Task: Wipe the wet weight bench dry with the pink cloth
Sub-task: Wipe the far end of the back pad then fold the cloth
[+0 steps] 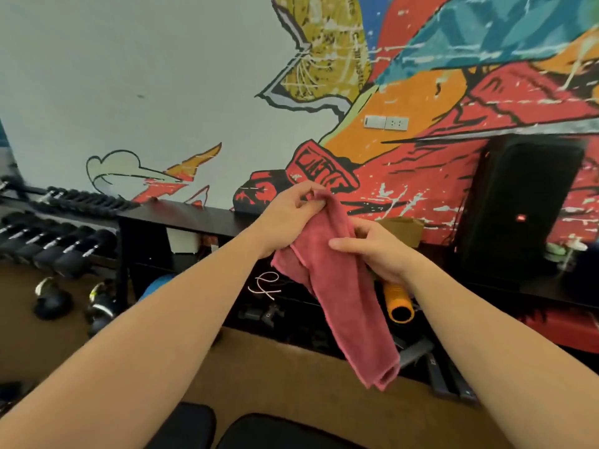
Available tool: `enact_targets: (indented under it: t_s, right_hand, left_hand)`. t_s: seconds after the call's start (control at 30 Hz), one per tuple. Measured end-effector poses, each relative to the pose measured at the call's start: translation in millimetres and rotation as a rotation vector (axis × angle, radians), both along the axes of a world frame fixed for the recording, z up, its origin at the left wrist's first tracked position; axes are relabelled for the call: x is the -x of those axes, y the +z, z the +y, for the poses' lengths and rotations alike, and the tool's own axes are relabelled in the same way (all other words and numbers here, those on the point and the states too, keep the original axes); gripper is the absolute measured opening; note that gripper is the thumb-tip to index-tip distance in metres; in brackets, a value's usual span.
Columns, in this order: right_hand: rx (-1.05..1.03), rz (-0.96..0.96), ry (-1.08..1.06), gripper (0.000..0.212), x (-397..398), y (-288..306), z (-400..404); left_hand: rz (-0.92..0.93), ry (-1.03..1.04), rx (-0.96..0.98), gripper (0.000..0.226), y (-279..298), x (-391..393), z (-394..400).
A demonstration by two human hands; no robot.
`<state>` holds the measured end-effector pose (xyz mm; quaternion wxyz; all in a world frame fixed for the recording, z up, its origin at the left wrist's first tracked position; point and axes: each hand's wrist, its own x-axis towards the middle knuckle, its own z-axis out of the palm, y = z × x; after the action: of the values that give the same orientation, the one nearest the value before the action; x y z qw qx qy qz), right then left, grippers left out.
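Note:
The pink cloth (343, 286) hangs in the air in front of me, folded lengthwise and drooping down to the right. My left hand (288, 215) pinches its top corner between thumb and fingers. My right hand (376, 247) grips the cloth's middle from the right side. The black padded weight bench (259, 431) shows only at the bottom edge of the view, as two pads with a gap between them, well below both hands. Wetness on the pads cannot be made out.
A dumbbell rack (58, 234) stands at the left, with kettlebells (52, 299) on the brown floor. A low black shelf (194, 218) runs along the mural wall, holding an orange foam roller (398, 303). A tall black speaker (518, 209) stands at the right.

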<state>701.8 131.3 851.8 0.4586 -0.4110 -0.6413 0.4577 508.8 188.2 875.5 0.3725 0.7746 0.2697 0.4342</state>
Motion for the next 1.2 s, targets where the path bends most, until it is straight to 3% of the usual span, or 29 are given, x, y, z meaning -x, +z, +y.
enact_targets:
  t_s: [0.07, 0.13, 0.23, 0.3, 0.37, 0.53, 0.63, 0.73, 0.83, 0.97, 1.1, 1.2]
  right_hand:
    - [0.056, 0.089, 0.095, 0.049, -1.5, 0.6, 0.8]
    - [0.063, 0.051, 0.101, 0.044, -0.2, 0.5, 0.6]
    - [-0.035, 0.017, -0.004, 0.028, 7.9, -2.8, 3.6]
    - [-0.096, 0.028, -0.136, 0.021, 10.8, -3.7, 8.7]
    - [-0.089, 0.054, -0.242, 0.017, 9.9, -1.9, 13.1]
    - [0.106, -0.333, -0.221, 0.034, 5.2, -4.4, 10.9]
    - [0.218, -0.23, -0.216, 0.037, 16.4, -8.4, 8.0]
    - [0.275, -0.049, -0.321, 0.041, 32.1, -12.0, 12.8]
    - [0.367, 0.038, -0.255, 0.035, 45.1, -24.0, 15.7]
    - [0.392, 0.163, -0.068, 0.073, 51.3, -42.6, 15.2]
    - [0.382, 0.127, -0.034, 0.046, 65.5, -58.8, 20.6]
    - [0.315, 0.098, -0.213, 0.029, 75.7, -67.0, 30.7]
  left_hand:
    - [0.147, -0.012, -0.066, 0.012, 7.4, 0.0, -10.7]
    - [0.145, 0.014, -0.06, 0.012, 12.1, 0.6, -17.7]
    - [0.06, -0.015, 0.207, 0.036, 2.9, 8.5, -16.4]
    - [0.239, -0.04, 0.299, 0.05, -13.2, 20.1, -13.0]
    - [0.427, -0.055, 0.3, 0.037, -28.2, 32.0, -11.4]
    - [0.135, -0.029, 0.451, 0.033, -35.2, 53.8, -5.5]
    - [-0.011, 0.031, 0.535, 0.027, -42.2, 55.2, -0.7]
    - [-0.014, 0.081, 0.622, 0.022, -55.4, 56.1, -0.6]
    - [-0.049, 0.153, 0.611, 0.029, -74.0, 61.5, 6.3]
    - [-0.086, 0.362, 0.626, 0.035, -92.6, 75.0, 12.7]
    - [-0.277, 0.286, 0.77, 0.075, -96.2, 104.4, 10.1]
    - [-0.254, 0.114, 0.762, 0.076, -90.2, 122.3, -2.2]
